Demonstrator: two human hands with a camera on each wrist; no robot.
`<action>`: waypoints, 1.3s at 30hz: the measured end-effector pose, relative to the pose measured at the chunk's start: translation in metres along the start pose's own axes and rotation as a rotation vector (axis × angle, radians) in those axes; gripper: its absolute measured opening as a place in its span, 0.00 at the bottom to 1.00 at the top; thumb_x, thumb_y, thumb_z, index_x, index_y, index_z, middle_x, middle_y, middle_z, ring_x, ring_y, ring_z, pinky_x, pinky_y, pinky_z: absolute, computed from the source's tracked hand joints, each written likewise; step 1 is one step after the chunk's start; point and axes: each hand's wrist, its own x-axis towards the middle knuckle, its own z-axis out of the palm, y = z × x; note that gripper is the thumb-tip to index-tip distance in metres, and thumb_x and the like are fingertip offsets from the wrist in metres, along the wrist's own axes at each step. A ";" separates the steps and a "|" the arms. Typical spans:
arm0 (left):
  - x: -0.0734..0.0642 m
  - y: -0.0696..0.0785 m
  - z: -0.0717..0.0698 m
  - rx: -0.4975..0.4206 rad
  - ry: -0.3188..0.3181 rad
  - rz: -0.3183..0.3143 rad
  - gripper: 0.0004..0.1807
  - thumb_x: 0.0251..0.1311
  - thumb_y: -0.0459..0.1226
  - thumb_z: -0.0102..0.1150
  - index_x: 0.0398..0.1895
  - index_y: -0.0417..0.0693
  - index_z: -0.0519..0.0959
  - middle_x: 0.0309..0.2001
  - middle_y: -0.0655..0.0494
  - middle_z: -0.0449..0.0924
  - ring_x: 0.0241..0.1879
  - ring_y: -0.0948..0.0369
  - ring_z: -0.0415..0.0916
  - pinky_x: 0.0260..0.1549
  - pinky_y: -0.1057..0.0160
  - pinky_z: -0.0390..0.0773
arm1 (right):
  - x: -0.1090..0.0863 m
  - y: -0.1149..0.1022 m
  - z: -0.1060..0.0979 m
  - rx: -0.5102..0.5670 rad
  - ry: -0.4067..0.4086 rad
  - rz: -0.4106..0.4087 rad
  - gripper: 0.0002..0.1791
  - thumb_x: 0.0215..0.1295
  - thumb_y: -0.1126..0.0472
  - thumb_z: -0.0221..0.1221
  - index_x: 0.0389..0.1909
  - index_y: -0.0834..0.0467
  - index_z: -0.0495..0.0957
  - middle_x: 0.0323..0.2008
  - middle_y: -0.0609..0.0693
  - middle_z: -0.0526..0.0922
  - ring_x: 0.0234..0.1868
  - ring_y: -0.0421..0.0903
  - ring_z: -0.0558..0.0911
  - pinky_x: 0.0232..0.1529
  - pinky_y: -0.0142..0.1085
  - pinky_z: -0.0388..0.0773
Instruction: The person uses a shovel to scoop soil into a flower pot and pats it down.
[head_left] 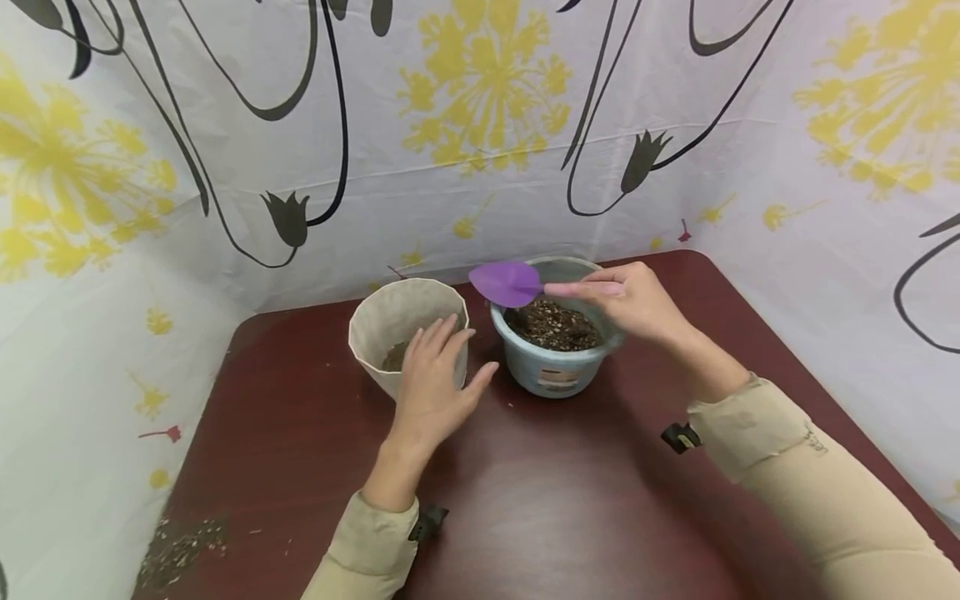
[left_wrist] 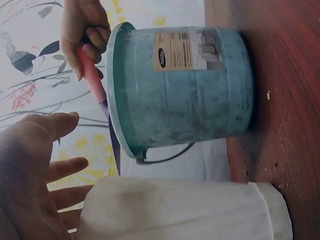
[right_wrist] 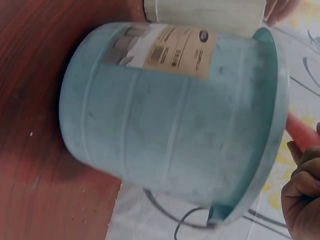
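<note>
My right hand (head_left: 641, 304) grips the pink handle of a trowel (head_left: 506, 283) over the far rim area of a light blue bucket (head_left: 521, 360). The trowel's purple blade points left, level with the bucket's rim and partly past it toward the pot. Dark, speckled potting soil (head_left: 555, 323) lies inside the bucket. Left of it stands a white, many-sided pot (head_left: 401, 310) with a little soil (head_left: 393, 358) at its bottom. At this pot's near right rim is my left hand (head_left: 429, 392), fingers spread and holding nothing; it covers part of the pot.
Loose soil (head_left: 183, 546) is scattered on the dark red table (head_left: 292, 433) at the near left. Patterned cloth (head_left: 420, 200) hangs behind and along both sides. A thin handle (left_wrist: 170, 157) hangs from the bucket's side in the left wrist view.
</note>
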 end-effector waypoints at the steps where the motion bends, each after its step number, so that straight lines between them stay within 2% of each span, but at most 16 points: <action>1: 0.001 0.002 0.001 -0.004 -0.005 0.003 0.29 0.61 0.52 0.69 0.58 0.43 0.81 0.68 0.42 0.73 0.70 0.45 0.66 0.73 0.46 0.56 | -0.002 0.001 -0.003 -0.005 -0.001 0.000 0.14 0.65 0.35 0.62 0.45 0.32 0.89 0.17 0.46 0.71 0.17 0.36 0.57 0.19 0.36 0.64; 7: 0.007 0.014 0.010 -0.051 -0.025 0.040 0.27 0.61 0.50 0.69 0.56 0.42 0.81 0.68 0.40 0.72 0.70 0.44 0.66 0.74 0.50 0.56 | -0.012 0.007 -0.018 -0.003 0.007 0.048 0.15 0.66 0.35 0.62 0.46 0.33 0.89 0.26 0.44 0.83 0.18 0.37 0.52 0.15 0.37 0.55; 9: 0.009 0.018 0.013 -0.076 -0.042 0.053 0.27 0.61 0.50 0.69 0.57 0.42 0.81 0.69 0.41 0.71 0.71 0.45 0.65 0.73 0.50 0.59 | -0.015 0.009 -0.023 0.000 0.017 0.068 0.15 0.65 0.35 0.62 0.46 0.34 0.89 0.25 0.45 0.82 0.18 0.37 0.51 0.15 0.37 0.53; 11: 0.009 0.021 0.016 -0.096 -0.065 0.063 0.28 0.61 0.49 0.69 0.59 0.42 0.81 0.70 0.41 0.69 0.72 0.46 0.64 0.71 0.49 0.62 | -0.017 0.012 -0.027 -0.004 0.032 0.073 0.15 0.64 0.35 0.63 0.45 0.34 0.89 0.18 0.45 0.74 0.18 0.38 0.50 0.14 0.37 0.50; 14: 0.010 0.025 0.020 -0.112 -0.102 0.075 0.29 0.62 0.50 0.68 0.61 0.42 0.80 0.71 0.41 0.68 0.73 0.47 0.62 0.70 0.50 0.65 | -0.019 0.016 -0.034 -0.037 0.056 0.061 0.14 0.64 0.36 0.64 0.44 0.35 0.90 0.15 0.43 0.66 0.18 0.37 0.54 0.15 0.37 0.53; 16: 0.011 0.028 0.023 -0.119 -0.120 0.076 0.29 0.63 0.50 0.68 0.62 0.42 0.79 0.72 0.40 0.66 0.73 0.47 0.61 0.70 0.49 0.65 | -0.019 0.018 -0.040 -0.095 0.067 0.035 0.11 0.67 0.39 0.63 0.43 0.34 0.90 0.14 0.43 0.64 0.18 0.37 0.56 0.15 0.36 0.54; 19: 0.011 0.031 0.027 -0.124 -0.146 0.058 0.30 0.63 0.50 0.67 0.64 0.43 0.77 0.73 0.39 0.64 0.74 0.47 0.59 0.70 0.49 0.64 | -0.019 0.017 -0.049 -0.221 0.063 0.004 0.09 0.70 0.45 0.62 0.43 0.35 0.90 0.14 0.41 0.72 0.18 0.37 0.61 0.17 0.35 0.60; 21: 0.012 0.032 0.030 -0.124 -0.163 0.041 0.31 0.64 0.51 0.67 0.65 0.44 0.77 0.74 0.37 0.61 0.75 0.47 0.58 0.71 0.48 0.63 | -0.018 0.015 -0.053 -0.315 0.044 0.001 0.10 0.72 0.49 0.60 0.43 0.36 0.90 0.13 0.42 0.72 0.17 0.39 0.62 0.18 0.36 0.62; 25: 0.013 0.032 0.037 -0.119 -0.196 -0.003 0.31 0.64 0.52 0.66 0.67 0.47 0.76 0.76 0.35 0.56 0.76 0.46 0.55 0.71 0.47 0.62 | -0.014 0.010 -0.054 -0.500 -0.019 0.033 0.12 0.70 0.51 0.58 0.41 0.43 0.91 0.12 0.43 0.74 0.19 0.45 0.68 0.20 0.39 0.65; 27: 0.013 0.031 0.040 -0.116 -0.205 -0.031 0.31 0.65 0.52 0.65 0.68 0.49 0.76 0.76 0.34 0.54 0.76 0.45 0.54 0.71 0.47 0.62 | -0.010 0.007 -0.051 -0.592 -0.059 0.042 0.12 0.68 0.48 0.61 0.34 0.47 0.91 0.13 0.44 0.75 0.22 0.47 0.71 0.21 0.41 0.66; 32: 0.014 0.029 0.044 -0.119 -0.216 -0.077 0.31 0.65 0.52 0.64 0.69 0.53 0.75 0.76 0.33 0.53 0.76 0.44 0.54 0.71 0.46 0.62 | -0.001 0.004 -0.039 -0.788 -0.109 0.014 0.20 0.60 0.41 0.68 0.17 0.49 0.80 0.16 0.45 0.74 0.24 0.49 0.79 0.21 0.48 0.73; 36: 0.014 0.027 0.046 -0.137 -0.204 -0.068 0.30 0.64 0.51 0.65 0.68 0.53 0.76 0.76 0.32 0.54 0.76 0.44 0.55 0.70 0.45 0.64 | 0.001 0.002 -0.033 -0.883 -0.117 -0.030 0.26 0.60 0.43 0.69 0.11 0.51 0.71 0.13 0.46 0.69 0.19 0.50 0.76 0.18 0.50 0.74; 39: 0.015 0.025 0.047 -0.151 -0.207 -0.061 0.30 0.65 0.51 0.66 0.68 0.52 0.76 0.76 0.32 0.53 0.76 0.44 0.54 0.70 0.46 0.63 | 0.003 0.003 -0.031 -0.891 -0.104 -0.081 0.28 0.60 0.44 0.70 0.11 0.52 0.69 0.13 0.47 0.67 0.17 0.50 0.74 0.16 0.50 0.74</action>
